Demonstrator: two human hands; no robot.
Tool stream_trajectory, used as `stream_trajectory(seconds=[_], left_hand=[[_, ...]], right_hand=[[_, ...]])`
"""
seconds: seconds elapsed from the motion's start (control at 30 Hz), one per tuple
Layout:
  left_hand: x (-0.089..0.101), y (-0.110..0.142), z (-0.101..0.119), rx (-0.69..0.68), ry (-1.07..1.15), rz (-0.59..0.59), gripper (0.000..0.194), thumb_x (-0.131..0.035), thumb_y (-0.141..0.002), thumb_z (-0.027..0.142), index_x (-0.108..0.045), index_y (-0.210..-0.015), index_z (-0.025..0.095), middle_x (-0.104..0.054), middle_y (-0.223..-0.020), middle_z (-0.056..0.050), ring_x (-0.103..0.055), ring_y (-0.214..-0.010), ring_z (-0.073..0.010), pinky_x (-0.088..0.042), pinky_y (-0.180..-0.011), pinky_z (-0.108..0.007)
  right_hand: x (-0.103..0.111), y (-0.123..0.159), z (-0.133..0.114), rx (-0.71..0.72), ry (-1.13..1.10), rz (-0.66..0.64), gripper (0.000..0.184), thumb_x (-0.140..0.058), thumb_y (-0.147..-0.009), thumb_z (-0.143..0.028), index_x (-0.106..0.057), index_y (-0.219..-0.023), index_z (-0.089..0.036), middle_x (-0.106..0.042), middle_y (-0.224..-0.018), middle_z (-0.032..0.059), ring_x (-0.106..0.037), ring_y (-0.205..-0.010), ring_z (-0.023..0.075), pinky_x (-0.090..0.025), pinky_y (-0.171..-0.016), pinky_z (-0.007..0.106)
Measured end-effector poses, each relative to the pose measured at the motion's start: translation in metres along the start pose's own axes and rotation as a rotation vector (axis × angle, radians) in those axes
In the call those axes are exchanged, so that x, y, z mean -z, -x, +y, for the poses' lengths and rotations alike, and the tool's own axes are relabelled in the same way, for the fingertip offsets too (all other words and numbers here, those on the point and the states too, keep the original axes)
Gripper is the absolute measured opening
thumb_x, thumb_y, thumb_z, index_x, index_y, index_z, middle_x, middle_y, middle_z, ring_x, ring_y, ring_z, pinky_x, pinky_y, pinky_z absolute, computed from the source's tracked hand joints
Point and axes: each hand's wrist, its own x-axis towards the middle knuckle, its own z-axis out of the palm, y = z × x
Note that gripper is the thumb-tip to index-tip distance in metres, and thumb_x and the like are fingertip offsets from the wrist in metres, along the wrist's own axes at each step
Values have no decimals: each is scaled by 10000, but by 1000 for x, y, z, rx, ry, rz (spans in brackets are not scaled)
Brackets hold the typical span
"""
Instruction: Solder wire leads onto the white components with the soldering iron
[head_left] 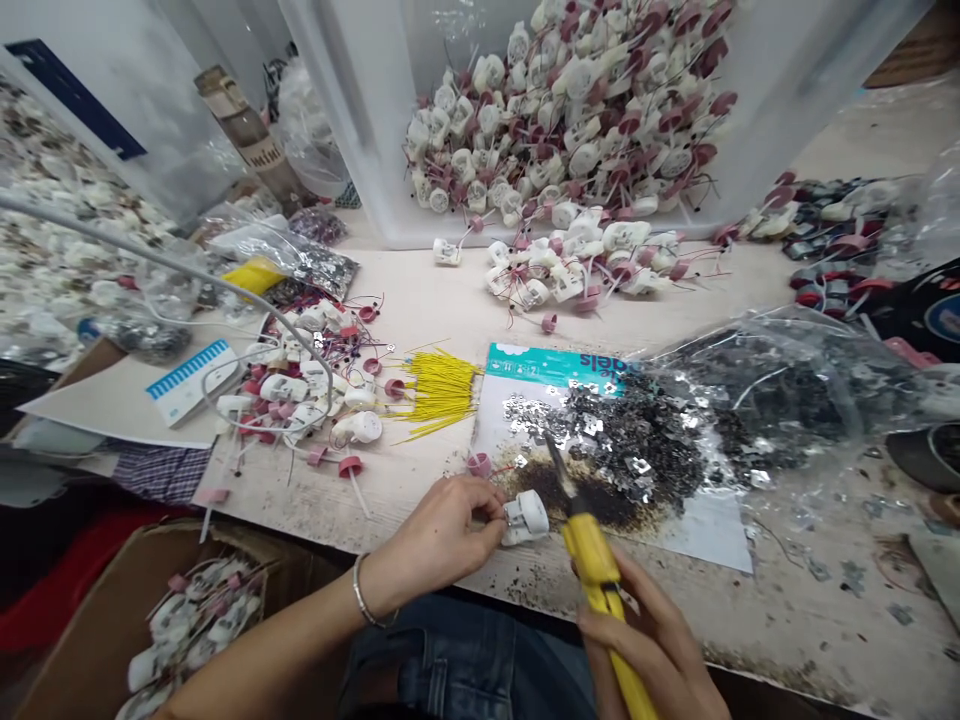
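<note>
My left hand (439,530) pinches a small white plastic socket (526,518) at the table's front edge. My right hand (645,640) grips a yellow-handled soldering iron (592,560), whose thin metal tip points away from me, beside the socket. A pink disc part (478,465) lies just past my left fingers. Past the iron, a heap of small metal clips (622,440) rests on a sheet of paper (697,525), over a dark scorched patch. A bundle of yellow wires (442,388) lies to the left.
A clear plastic bin (570,120) overflows with wired white sockets, and more spill across the table (442,290). A clear bag of clips (772,390) lies at right. A grey cable (165,258) crosses the left side. A cardboard box (82,640) of sockets sits below the table at lower left.
</note>
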Motion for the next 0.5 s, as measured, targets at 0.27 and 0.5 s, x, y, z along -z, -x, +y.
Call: stream_trajectory(seconds=[0.27,0.5], left_hand=[[-2,17,-10,-223,-258,155,551,-797,-679,364,-607,-1154,156,-672,-1141,-132,-547,-1125,-328,-448,-942,-483],[16,30,-6,-426,-324,216,442,-650,-769,248,-557,-1190,150,-722,-986,-90,-669,-852,-205,-455,-946,-384]], right_hand=[[-48,-20,13,75,-37,41,124,-636,-790,-69,-571,-760,-170,-538,-1179,60,-654,-936,112,-584,-711,177],[-36,-25,10,-17,-116,112,173,-692,-755,-110,-543,-708,-185,-549,-1144,67,-667,-936,154,-595,-718,253]])
